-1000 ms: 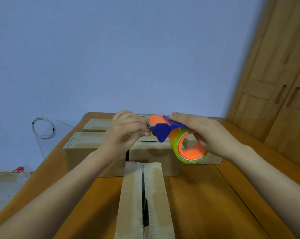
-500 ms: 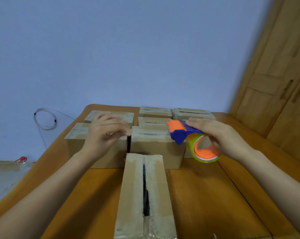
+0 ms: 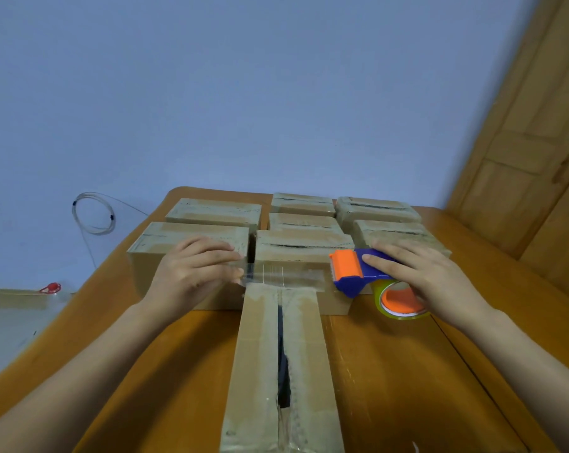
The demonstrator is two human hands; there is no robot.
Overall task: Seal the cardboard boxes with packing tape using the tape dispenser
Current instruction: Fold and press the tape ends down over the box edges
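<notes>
A long cardboard box (image 3: 263, 364) lies in front of me, its top flaps parted by a dark gap down the middle. My right hand (image 3: 430, 279) grips a blue and orange tape dispenser (image 3: 358, 269) with a yellowish tape roll (image 3: 402, 305), just right of the box's far end. A strip of clear tape (image 3: 286, 276) runs from the dispenser leftward across the far end of the box. My left hand (image 3: 194, 273) pinches the free end of that strip left of the box.
Several more cardboard boxes (image 3: 309, 250) stand in rows at the far side of the wooden table (image 3: 407, 371). A wooden wardrobe (image 3: 531, 178) rises on the right. A wire coil (image 3: 93, 214) hangs on the blue wall at left.
My hands moved apart and lower, drawing out a strip of tape between them. The dispenser went right and down to the far end of the near box.
</notes>
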